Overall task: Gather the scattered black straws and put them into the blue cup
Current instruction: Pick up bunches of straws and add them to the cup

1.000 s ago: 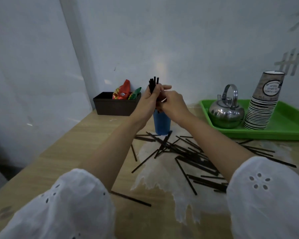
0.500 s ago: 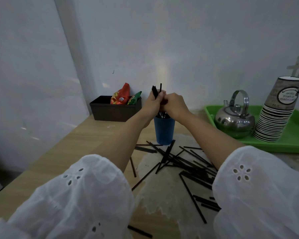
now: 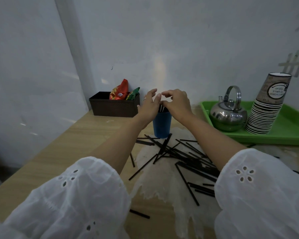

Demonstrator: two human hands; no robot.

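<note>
Both hands hovered at the mouth of the blue cup (image 3: 161, 125). The left hand (image 3: 148, 107) was spread, fingers straight, just beside the rim. The right hand (image 3: 177, 104) arched over the rim with loosely bent fingers, gripping nothing that showed.

Inside the cup, a few black straws (image 3: 161, 108) stood nearly upright, their tips pointing up just past the rim between the two hands. The scattered straws (image 3: 188, 157) lay flat in a crisscrossed heap in front of the cup and under the right forearm. Most ran diagonally from the cup toward the near right. One short straw (image 3: 139, 214) lay apart near the table's front edge. All were thin, straight and matte. The cup was smooth plastic, tapering downward.

The table (image 3: 76, 144) was light wood grain with a pale, ragged-edged patch (image 3: 155, 187) under the heap. To the left of the cup, against the wall, sat a dark brown box (image 3: 114, 106) with snack packets (image 3: 119, 92). On the right, a green tray (image 3: 292, 133) carried a shiny steel kettle (image 3: 228, 114) and a leaning stack of paper cups (image 3: 266, 109). Plain white walls (image 3: 179, 40) met in a corner behind.
</note>
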